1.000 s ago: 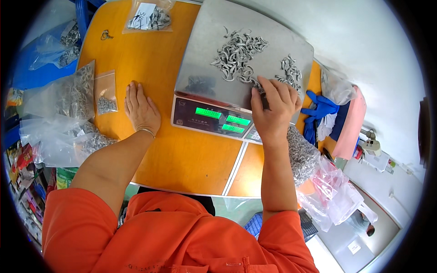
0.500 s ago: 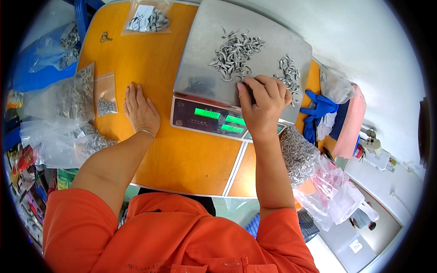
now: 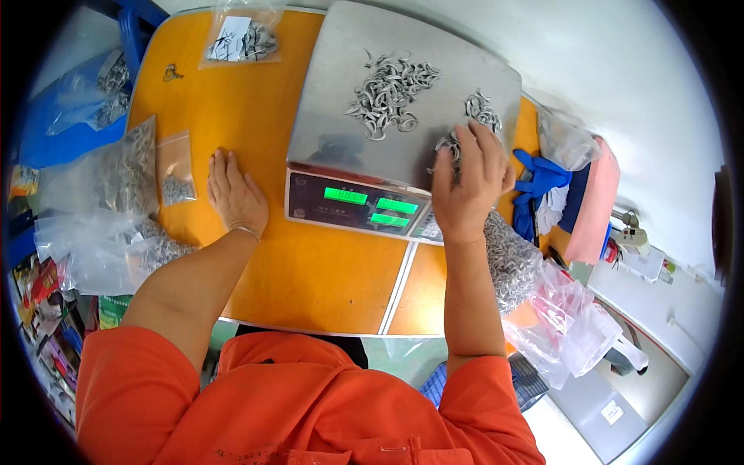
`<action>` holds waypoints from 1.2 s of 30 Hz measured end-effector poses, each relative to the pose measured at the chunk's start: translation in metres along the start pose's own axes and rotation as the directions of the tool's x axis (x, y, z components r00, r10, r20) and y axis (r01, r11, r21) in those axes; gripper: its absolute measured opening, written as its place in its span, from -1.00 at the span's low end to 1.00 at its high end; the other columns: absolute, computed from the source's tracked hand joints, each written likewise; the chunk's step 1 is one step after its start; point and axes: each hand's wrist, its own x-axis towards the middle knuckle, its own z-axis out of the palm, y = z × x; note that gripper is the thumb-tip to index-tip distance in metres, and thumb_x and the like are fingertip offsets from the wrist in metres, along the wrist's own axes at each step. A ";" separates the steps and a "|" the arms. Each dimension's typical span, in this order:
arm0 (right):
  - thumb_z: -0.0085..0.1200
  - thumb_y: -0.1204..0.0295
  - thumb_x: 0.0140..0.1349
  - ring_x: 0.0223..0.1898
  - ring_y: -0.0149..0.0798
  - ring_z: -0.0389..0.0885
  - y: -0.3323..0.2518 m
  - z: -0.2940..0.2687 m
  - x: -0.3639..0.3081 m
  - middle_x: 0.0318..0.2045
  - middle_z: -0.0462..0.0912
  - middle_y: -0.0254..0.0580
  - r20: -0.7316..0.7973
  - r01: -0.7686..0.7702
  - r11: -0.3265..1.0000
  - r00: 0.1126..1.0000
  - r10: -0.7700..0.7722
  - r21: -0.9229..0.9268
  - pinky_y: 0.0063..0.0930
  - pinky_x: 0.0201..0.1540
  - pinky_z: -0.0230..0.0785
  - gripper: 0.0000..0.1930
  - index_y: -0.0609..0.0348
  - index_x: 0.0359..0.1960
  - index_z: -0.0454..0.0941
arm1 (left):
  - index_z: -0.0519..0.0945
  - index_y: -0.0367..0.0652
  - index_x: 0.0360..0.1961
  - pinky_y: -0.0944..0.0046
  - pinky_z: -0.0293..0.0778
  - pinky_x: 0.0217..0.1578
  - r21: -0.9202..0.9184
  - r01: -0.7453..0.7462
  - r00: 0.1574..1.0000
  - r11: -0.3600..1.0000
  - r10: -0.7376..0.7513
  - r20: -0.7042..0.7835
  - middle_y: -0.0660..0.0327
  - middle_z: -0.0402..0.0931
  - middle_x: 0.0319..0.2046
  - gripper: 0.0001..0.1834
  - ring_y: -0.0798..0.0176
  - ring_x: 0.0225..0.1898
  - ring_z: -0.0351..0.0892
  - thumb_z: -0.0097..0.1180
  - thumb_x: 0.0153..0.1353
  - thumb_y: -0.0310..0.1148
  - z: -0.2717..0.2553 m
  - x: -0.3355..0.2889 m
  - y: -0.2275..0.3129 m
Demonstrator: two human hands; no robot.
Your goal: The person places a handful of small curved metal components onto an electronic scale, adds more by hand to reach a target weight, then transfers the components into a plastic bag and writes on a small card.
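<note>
A steel weighing scale [image 3: 333, 116] with green lit displays stands on the orange table [image 3: 256, 101]. On its pan lie a large heap of small grey metal hooks [image 3: 387, 93] and a smaller heap [image 3: 479, 108] to the right. My right hand [image 3: 469, 182] rests palm down on the pan's right front corner, its fingers spread over a few hooks beside the smaller heap. My left hand [image 3: 235, 194] lies flat and open on the table, left of the scale, holding nothing.
Clear plastic bags of metal parts [image 3: 116, 201] crowd the table's left side, a small zip bag [image 3: 177, 174] sits near my left hand, and another bag [image 3: 236, 35] lies at the back. An open sack of hooks [image 3: 511, 263] and blue gloves [image 3: 539, 182] sit at the right.
My right hand has slid to the right along the pan's front, from beside the large heap toward the smaller heap, and its fingers have spread. My left hand has stayed in place.
</note>
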 end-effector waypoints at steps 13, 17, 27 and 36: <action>0.12 0.22 0.06 0.19 0.21 0.19 0.023 0.021 0.031 0.15 0.30 0.08 0.170 -0.024 0.999 0.985 0.030 -0.039 0.13 0.15 0.01 -0.51 0.16 0.03 0.42 | 0.18 -0.29 0.19 0.04 -0.19 0.26 0.009 -0.035 0.999 0.999 0.036 -0.038 0.04 0.02 0.27 -0.48 0.03 0.33 -0.10 -0.22 0.20 -0.35 -0.001 -0.002 -0.002; 0.09 0.40 0.08 0.02 0.14 0.38 0.036 0.037 0.040 -0.07 0.50 0.04 0.049 0.026 0.995 0.998 -0.031 0.096 -0.10 0.08 0.19 -0.75 0.16 -0.19 0.56 | 0.19 -0.29 0.19 0.05 -0.19 0.26 0.015 -0.039 0.999 0.999 0.039 -0.037 0.04 0.02 0.27 -0.49 0.04 0.32 -0.09 -0.22 0.20 -0.35 0.001 -0.001 -0.002; -0.09 0.51 0.24 -0.11 -0.20 0.50 0.041 0.006 0.036 -0.18 0.57 -0.09 -0.162 -0.344 0.672 0.805 0.570 0.656 -0.42 -0.02 0.30 -0.80 0.28 -0.15 0.51 | 0.22 -0.27 0.17 0.05 -0.11 0.25 -0.016 -0.048 0.996 0.999 0.047 -0.069 0.03 0.08 0.25 -0.51 0.03 0.29 -0.01 -0.16 0.20 -0.36 -0.006 -0.002 -0.010; 0.31 0.24 -0.12 0.22 0.22 0.10 -0.060 0.026 0.028 0.15 0.20 0.31 0.138 -0.117 0.879 0.989 0.059 0.462 -0.10 0.24 -0.02 -0.19 0.40 0.13 0.19 | 0.35 -0.31 0.07 0.25 0.17 0.13 -0.820 -0.381 0.897 0.428 0.388 -0.214 -0.03 0.35 0.05 -0.64 0.04 0.11 0.31 -0.18 0.27 -0.41 -0.086 0.116 0.113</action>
